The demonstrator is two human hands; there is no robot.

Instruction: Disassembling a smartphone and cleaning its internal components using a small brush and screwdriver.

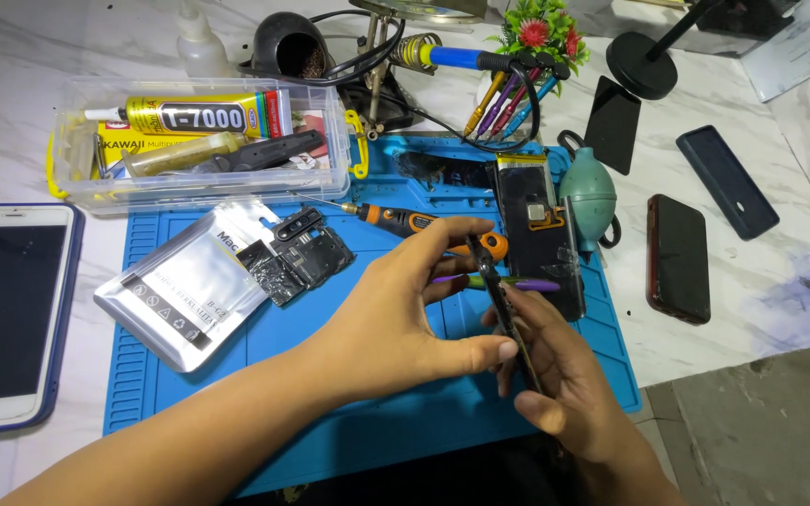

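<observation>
Both hands' fingers (480,351) pinch the phone frame (503,314) edgewise.

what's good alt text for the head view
Two hands, left and right, hold a thin dark phone part edge-on above a blue mat on a marble table. Around them lie an orange screwdriver, an opened phone, a silver pouch and a clear box.

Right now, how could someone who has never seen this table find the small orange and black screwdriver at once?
Start from the blue silicone work mat on the white marble table. Near the mat's upper middle, just above the person's left hand, lies the small orange and black screwdriver, thin metal tip pointing left. Unlike the blue-handled soldering iron behind it, it lies flat and has no cord.
</observation>
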